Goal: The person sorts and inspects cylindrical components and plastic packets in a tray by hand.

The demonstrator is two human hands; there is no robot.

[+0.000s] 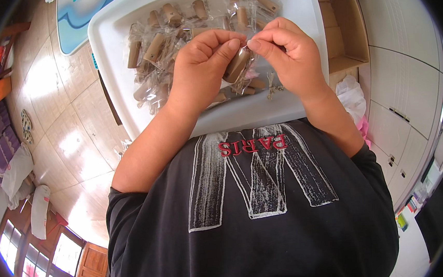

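Both my hands are up in front of my chest, fingertips meeting over one small packet. My left hand (203, 67) curls around a brown, stubby, cylinder-like piece (237, 66) sealed in a clear plastic wrapper, thumb pressing on its top. My right hand (287, 55) pinches the wrapper's edge just beside it, thumb and forefinger closed on the film. So the piece sits between my two hands, touching both, held above the near part of the white tray (302, 12).

It looks smooth and tan-brown, rounded at the end, and the wrapper crinkles and catches the light.

Beyond my knuckles, the tray holds a heap of the same wrapped brown pieces (164, 39). I count roughly a dozen showing, but they overlap and my hands hide some, so I cannot give an exact number. One tray, one piece in hand.

To the right of the tray stands an open cardboard box (346, 35), and further right a run of pale cabinet doors (403, 72). To the left, glossy floor tiles (68, 114).
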